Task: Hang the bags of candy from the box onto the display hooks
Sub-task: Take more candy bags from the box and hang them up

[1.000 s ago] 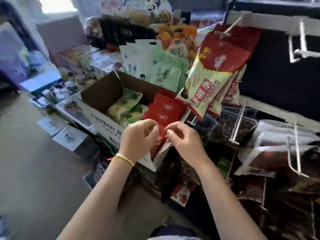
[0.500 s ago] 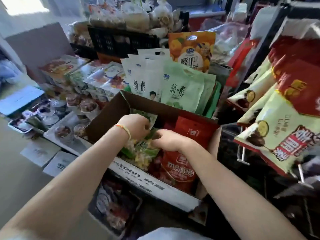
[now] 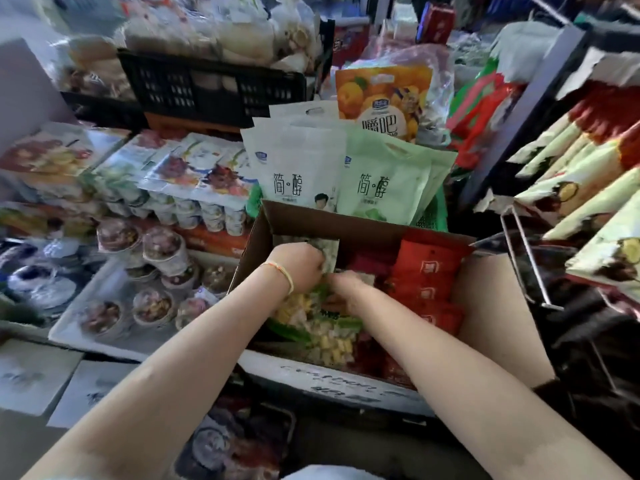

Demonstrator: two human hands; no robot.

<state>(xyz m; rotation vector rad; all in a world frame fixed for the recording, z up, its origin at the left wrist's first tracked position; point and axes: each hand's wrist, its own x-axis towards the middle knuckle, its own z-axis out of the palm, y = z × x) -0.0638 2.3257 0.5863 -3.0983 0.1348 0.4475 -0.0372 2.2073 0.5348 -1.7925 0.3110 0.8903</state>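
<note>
Both hands are in the cardboard box point(image 3: 495, 306). The right hand point(image 3: 346, 289) curls into the green bags point(image 3: 322, 327), though its grip is hidden; the left hand point(image 3: 299, 268) pinches a bag's pale top edge. These crinkly film pouches look light, limp and slippery, best taken by the flat header. Red bags point(image 3: 424, 282) lie stacked beside them. A bare wire hook point(image 3: 526, 258) juts out at right.
</note>
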